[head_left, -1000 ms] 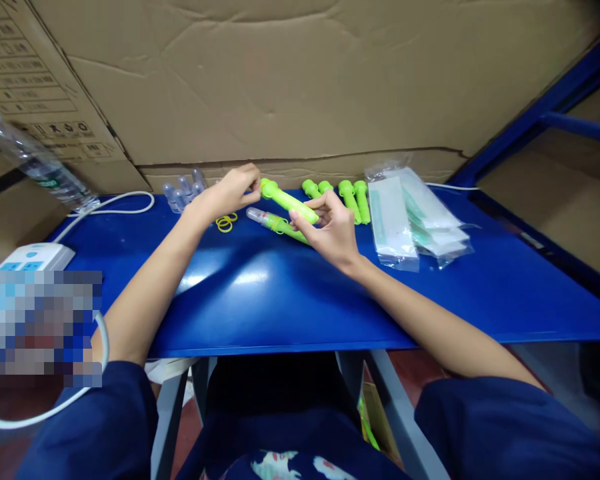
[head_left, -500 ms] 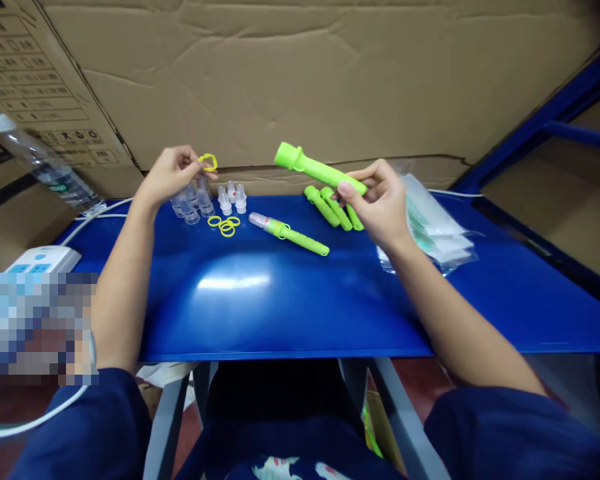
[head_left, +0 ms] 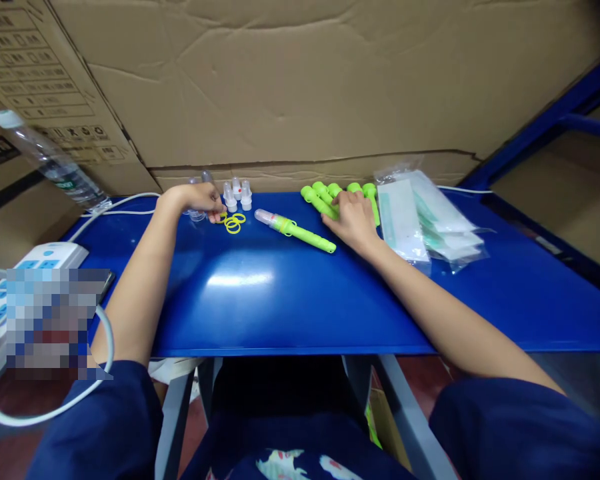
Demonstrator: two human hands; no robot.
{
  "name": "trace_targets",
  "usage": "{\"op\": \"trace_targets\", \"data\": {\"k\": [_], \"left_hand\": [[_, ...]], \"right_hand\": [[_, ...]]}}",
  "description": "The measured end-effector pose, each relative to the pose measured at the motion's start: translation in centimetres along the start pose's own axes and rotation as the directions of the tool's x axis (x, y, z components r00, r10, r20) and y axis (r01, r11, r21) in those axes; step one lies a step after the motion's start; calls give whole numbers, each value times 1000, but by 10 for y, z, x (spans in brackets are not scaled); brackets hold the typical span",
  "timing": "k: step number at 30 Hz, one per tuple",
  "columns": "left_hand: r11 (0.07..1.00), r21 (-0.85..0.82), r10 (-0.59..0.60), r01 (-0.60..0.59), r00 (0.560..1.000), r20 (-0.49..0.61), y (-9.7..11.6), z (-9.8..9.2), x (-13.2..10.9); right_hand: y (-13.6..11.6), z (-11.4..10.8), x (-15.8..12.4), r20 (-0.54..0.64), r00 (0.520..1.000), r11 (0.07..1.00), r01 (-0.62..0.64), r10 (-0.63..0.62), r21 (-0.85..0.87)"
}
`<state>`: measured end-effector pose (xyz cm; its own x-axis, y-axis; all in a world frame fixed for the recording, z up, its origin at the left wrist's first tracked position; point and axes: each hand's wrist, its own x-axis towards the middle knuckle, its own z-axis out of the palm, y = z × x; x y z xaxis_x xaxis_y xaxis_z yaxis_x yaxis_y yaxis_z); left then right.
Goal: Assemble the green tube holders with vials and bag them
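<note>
My left hand is low over the table, its fingertips pinched on a yellow ring at the edge of a small group of yellow rings. Clear plastic caps are partly hidden behind this hand. On the right, my right hand lies across a row of bright green tube handles, thumb and fingers apart, touching them and hiding their middles. Between the hands lies a green flashlight-like stick with a clear tip.
Several white-based clear caps stand at the back. Plastic bags with white and green contents lie on the right. A water bottle, white cable and power strip are on the left. Cardboard walls the blue table's back.
My right hand has lowered the raised green tube handle into the row and loosened its fingers. My left hand has come down with the yellow ring to the other rings.
</note>
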<state>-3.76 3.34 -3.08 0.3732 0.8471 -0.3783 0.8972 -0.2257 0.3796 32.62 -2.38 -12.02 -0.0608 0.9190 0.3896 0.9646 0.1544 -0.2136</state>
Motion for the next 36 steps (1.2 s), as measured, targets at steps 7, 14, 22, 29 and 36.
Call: {"op": "trace_targets", "data": {"k": [7,14,22,29,36], "left_hand": [[989,96,135,-117,967,-216,10,9,9],[893,113,449,-436,846,-288,54,41,10],[926,-6,370,-377,911,-181,44,27,4],[910,-99,394,-402,915,-92,50,21,-8],[879,-256,402,-402,914,-54,41,21,-6]], "right_hand": [[-26,-2,-16,114,926,933,356,-361,60],[-30,-13,-22,105,958,943,239,-268,230],[-10,-30,-9,-35,973,876,221,-228,430],[-9,-25,-8,-386,865,840,448,-320,307],[0,-20,-1,-375,908,697,391,-186,601]]}}
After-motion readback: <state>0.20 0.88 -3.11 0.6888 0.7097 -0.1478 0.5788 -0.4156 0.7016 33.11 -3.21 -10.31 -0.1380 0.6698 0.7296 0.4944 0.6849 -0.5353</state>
